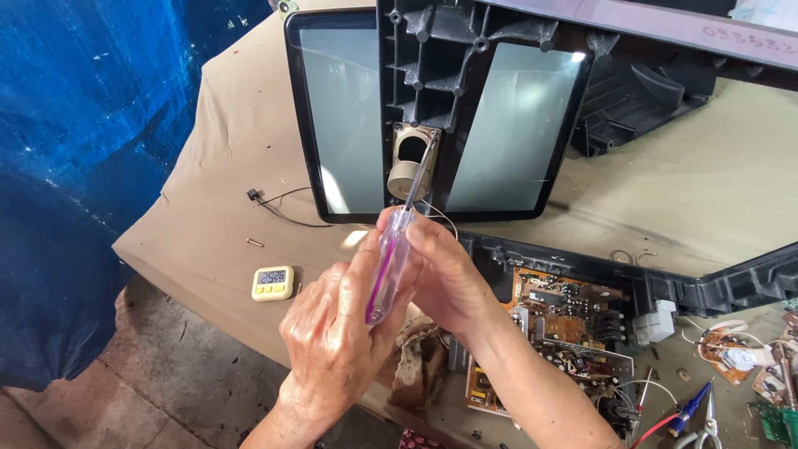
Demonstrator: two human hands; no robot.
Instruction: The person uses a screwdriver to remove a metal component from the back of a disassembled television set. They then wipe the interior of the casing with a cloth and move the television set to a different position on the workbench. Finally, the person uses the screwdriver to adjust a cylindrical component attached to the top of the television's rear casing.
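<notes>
Clear plastic with a purple core forms the handle of the screwdriver [391, 264], a long rounded grip-piece ending in a slim metal shaft that slants up and to the right. Its tip reaches the tan cylindrical part [409, 173] seated in the black plastic frame [432, 75]; whether the tip touches it cannot be told.

In the head view, the left hand [332, 333] has its grip closed around the lower end of the handle, fingers curled over the butt. The right hand [445, 278] has its grip closed on the upper part of the handle, thumb and fingers pinching near where the shaft begins. The two hands touch each other around the tool.

The frame is ribbed, matt and dark, lying across a glass screen [515, 125] with rounded corners and a pale grey-green sheen. Both rest on the bench [224, 166], which is covered in dull beige cloth, creased at its edge.

Just left of the hands sits a small cream timer [273, 283] with a grey display. Near it lie a thin black wire [278, 208] and a short brass screw [255, 243]. To the right, an orange-brown circuit board [557, 320] bristles with components. A rough brown rag [420, 362] lies below the hands. Blue tarpaulin [83, 166] hangs wrinkled at the left.
</notes>
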